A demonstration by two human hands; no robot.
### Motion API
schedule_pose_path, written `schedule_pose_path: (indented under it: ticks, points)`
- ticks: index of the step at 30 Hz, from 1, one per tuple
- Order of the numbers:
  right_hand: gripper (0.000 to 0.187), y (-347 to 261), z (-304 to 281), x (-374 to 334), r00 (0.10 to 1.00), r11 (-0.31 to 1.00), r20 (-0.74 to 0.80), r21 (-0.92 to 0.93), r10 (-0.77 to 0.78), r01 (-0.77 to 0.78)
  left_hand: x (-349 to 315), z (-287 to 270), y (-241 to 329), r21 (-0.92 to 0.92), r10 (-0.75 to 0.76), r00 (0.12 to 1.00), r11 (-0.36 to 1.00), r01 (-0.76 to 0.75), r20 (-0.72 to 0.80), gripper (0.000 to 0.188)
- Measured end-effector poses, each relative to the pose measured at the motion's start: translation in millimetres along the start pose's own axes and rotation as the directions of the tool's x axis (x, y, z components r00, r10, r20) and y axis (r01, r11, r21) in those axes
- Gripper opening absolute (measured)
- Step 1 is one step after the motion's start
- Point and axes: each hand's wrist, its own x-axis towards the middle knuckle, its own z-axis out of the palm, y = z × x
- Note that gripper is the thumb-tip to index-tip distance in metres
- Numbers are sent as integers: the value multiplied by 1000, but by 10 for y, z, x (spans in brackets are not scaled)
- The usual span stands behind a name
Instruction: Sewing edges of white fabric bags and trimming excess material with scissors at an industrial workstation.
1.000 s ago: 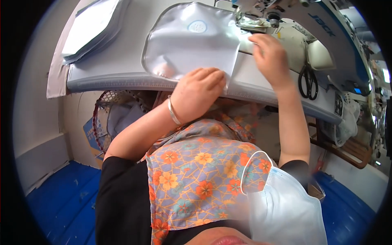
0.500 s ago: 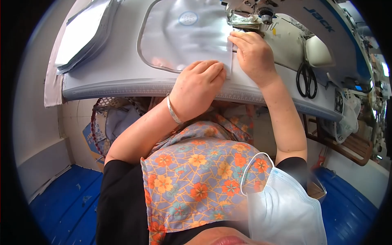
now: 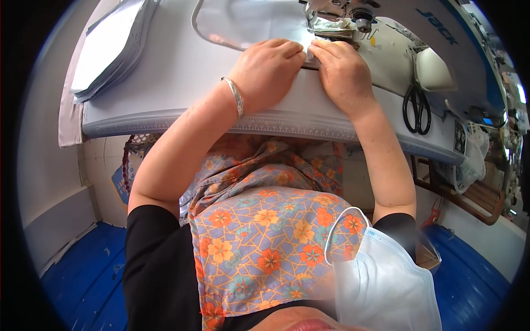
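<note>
A greyish, shiny, see-through plastic sheet (image 3: 248,22) with a dark bound edge and a rounded corner lies on the sewing table (image 3: 182,77). My left hand (image 3: 268,74), a silver bracelet on its wrist, is closed over the near right part of the sheet. Right beside it, the fingers of my right hand (image 3: 346,77) are pressed together at the sheet's right edge, their tips almost meeting the left ones. Both thumbs are largely hidden. Just beyond my fingers is the sewing machine's needle area (image 3: 361,22); the needle itself cannot be made out.
A stack of sheets (image 3: 113,49) lies at the far left. Black-handled scissors (image 3: 417,109) rest right of my right forearm, near the machine body (image 3: 469,60). A ruler strip (image 3: 193,122) runs along the table's front edge. A plastic bag (image 3: 473,151) hangs at the right corner.
The sheet has slid away from me, under the machine's side, and its round printed patch has left the view. My left hand has moved forward with it; the right has barely moved.
</note>
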Motion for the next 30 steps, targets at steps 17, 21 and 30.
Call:
schedule_pose_path:
  ticks: [17, 21, 30]
  points:
    - [24, -41, 32, 124, 995, 995, 22, -7, 99, -99, 295, 211, -626, 151, -53, 998, 987, 59, -45, 27]
    - [27, -63, -110, 45, 987, 988, 61, -25, 151, -150, 16, -388, -808, 180, -65, 970, 978, 109, -234, 30]
    - [29, -79, -204, 58, 987, 991, 96, 37, 126, -131, -1308, -2020, -2146, 269, -537, 832, 788, 554, -140, 34]
